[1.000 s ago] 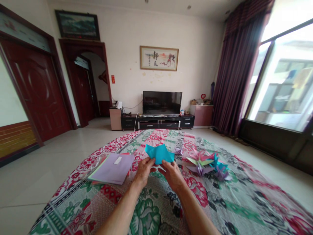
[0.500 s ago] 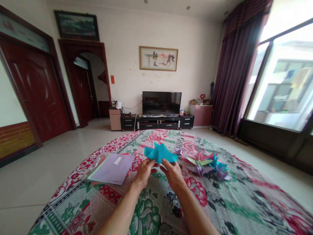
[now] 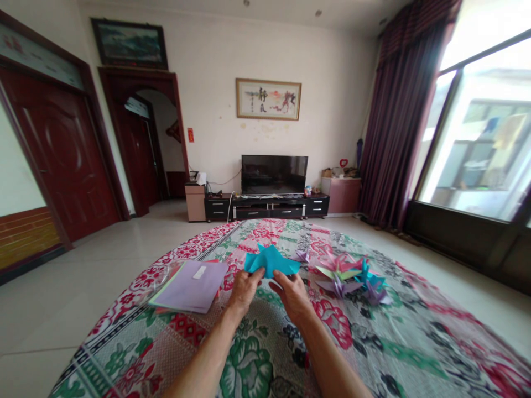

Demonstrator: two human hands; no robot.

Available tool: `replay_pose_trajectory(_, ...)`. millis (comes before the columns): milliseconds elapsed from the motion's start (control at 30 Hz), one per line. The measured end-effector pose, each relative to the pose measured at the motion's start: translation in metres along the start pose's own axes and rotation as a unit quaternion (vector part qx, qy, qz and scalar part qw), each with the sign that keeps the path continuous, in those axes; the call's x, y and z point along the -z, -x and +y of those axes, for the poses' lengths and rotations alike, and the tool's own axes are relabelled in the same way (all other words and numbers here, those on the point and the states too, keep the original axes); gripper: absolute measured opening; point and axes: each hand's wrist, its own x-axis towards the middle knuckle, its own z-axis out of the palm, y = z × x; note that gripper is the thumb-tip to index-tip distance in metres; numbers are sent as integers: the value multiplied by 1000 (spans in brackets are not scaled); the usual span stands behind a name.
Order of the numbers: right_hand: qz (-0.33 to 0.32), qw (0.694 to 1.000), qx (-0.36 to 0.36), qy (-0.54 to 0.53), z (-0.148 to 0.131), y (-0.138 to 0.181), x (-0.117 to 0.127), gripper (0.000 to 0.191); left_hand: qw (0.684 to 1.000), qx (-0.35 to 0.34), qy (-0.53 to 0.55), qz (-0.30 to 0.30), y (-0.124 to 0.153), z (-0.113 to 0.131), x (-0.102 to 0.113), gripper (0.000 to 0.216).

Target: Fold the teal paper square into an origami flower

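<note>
A partly folded sheet of teal paper (image 3: 270, 260) is held up just above the flowered tablecloth (image 3: 257, 354). My left hand (image 3: 244, 289) pinches its lower left part. My right hand (image 3: 291, 292) pinches its lower right part. Both hands have their fingers closed on the paper, close together in the middle of the view. A stack of coloured paper (image 3: 191, 284) with a lilac sheet on top lies to the left of my left hand.
Several folded paper figures (image 3: 350, 275) in pink, green, teal and purple lie on the cloth to the right of my hands. A small purple one (image 3: 302, 255) sits behind the teal sheet. A TV (image 3: 274, 174) on a low cabinet stands by the far wall.
The teal paper has been refolded between my fingers: its outline went from a wide flat shape to a peaked one. My hands stayed in nearly the same place.
</note>
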Motion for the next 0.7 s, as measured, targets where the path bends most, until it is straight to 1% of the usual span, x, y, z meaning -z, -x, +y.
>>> replay_pose_trajectory(133,-12,1000,2,2,2,0,3,48,998,-47,-12,-26,1,6,2,28)
replay_pose_trajectory(200,-20,1000,4,2,2,0,5,45,998,-52,-6,-42,2,9,2,27)
replay_pose_trajectory(300,-23,1000,6,-2,2,0,5,44,998,-40,6,-50,3,12,2,25)
replay_pose_trajectory(400,-21,1000,7,-11,0,2,4,46,998,-30,55,-31,2,9,-1,16)
replay_pose_trajectory(500,-18,1000,8,-17,-2,3,2,45,993,10,120,5,0,4,-5,25)
replay_pose_trajectory(600,-17,1000,10,-20,-3,3,2,42,988,53,144,28,-3,0,-6,31)
replay_pose_trajectory(700,-20,1000,12,-21,-2,2,3,41,988,53,140,29,-4,-1,-5,32)
